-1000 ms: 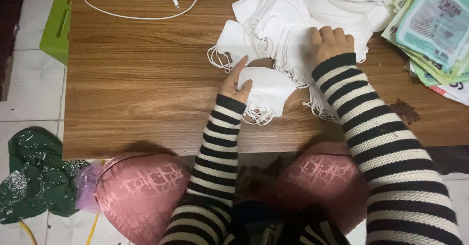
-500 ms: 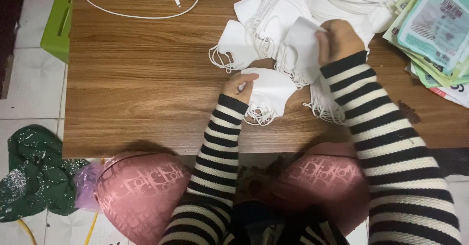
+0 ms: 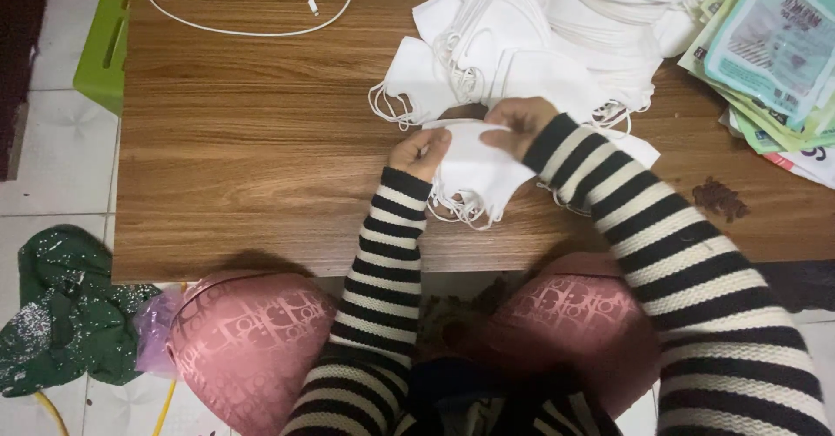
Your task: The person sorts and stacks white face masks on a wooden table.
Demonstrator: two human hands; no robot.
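Note:
Both hands meet over a small stack of folded white face masks (image 3: 477,173) near the front of the wooden table (image 3: 261,157). My left hand (image 3: 419,152) grips the stack's left edge. My right hand (image 3: 520,123) pinches its top edge, laying a mask onto it. Elastic ear loops hang out below the stack. Behind the hands lies a big loose heap of white masks (image 3: 531,40), spreading to the table's back edge.
A white charging cable (image 3: 252,27) loops across the back left of the table. Greenish flat packets (image 3: 774,53) are piled at the right edge. A dark stain (image 3: 718,197) marks the wood. A green crate (image 3: 104,44) and green cloth (image 3: 61,314) are on the tiled floor.
My right hand has come back from the heap with a mask and now sits on the small stack beside my left hand.

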